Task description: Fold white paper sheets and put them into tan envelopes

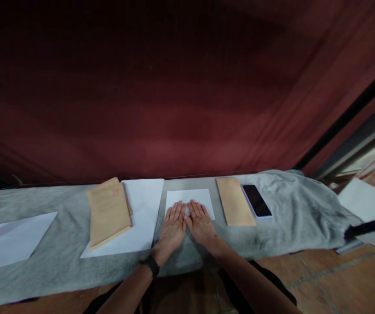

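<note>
Resting palm-down side by side, left hand [173, 224] and right hand [202, 223] on white sheet [187, 195], neither nearer; sheet's long axis crosswise; grips flat, clamped on nothing.

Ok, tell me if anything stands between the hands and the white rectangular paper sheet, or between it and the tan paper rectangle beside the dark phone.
Nothing visible does: the bare left hand and right hand rest on the white rectangular paper sheet, with only a grey cloth strip between it and the tan paper rectangle.

Left hand [172, 226], right hand [202, 226] side by side, palms down, fingers [175, 211] extended, forearms [244, 272] converging
</note>
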A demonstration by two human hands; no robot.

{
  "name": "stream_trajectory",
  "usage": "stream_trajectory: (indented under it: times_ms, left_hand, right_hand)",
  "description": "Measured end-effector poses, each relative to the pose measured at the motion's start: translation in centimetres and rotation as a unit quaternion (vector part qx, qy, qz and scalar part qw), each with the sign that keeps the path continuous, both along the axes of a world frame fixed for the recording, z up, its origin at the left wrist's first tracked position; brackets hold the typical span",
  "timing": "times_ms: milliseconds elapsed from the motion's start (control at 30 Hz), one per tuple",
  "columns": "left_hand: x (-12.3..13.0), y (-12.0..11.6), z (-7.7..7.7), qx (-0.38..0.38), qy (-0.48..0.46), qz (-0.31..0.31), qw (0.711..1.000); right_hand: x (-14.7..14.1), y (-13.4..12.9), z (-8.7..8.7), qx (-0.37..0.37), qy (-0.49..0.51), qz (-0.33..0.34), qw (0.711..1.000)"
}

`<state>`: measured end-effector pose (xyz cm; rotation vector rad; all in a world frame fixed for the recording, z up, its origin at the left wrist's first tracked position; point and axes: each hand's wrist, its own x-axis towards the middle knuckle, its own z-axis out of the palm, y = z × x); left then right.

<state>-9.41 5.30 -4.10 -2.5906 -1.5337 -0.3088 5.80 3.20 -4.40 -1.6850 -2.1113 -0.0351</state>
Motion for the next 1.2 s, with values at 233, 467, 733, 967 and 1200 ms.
stream_trajectory:
  times_ms: [233,467,733,967,1200]
  left_hand:
    - [-0.9,-0.6,-0.7,-0.002,-0.035,0.069,0.997]
    - [0.9,0.2,-0.1,-0.015,-0.035,0.098,0.994]
    - [3.2,4.0,1.6,-0.066,-0.009,0.030,0.997]
    - [3.4,4.5,1.3,-0.046,-0.033,0.071,0.996]
    - [2.7,4.9,0.6,-0.028,-0.053,0.105,0.993]
  right_hand:
    - [2.9,-0.8,-0.7,0.022,-0.034,-0.111,0.993]
    - [2.1,0.0,-0.3,-0.021,-0.012,-0.131,0.991]
    - [-0.2,4.6,1.8,-0.070,0.043,-0.031,0.996]
    - [1.0,5.5,1.2,-0.079,-0.003,-0.068,0.995]
    - [2.4,5.4,0.3,-0.030,-0.029,-0.117,0.992]
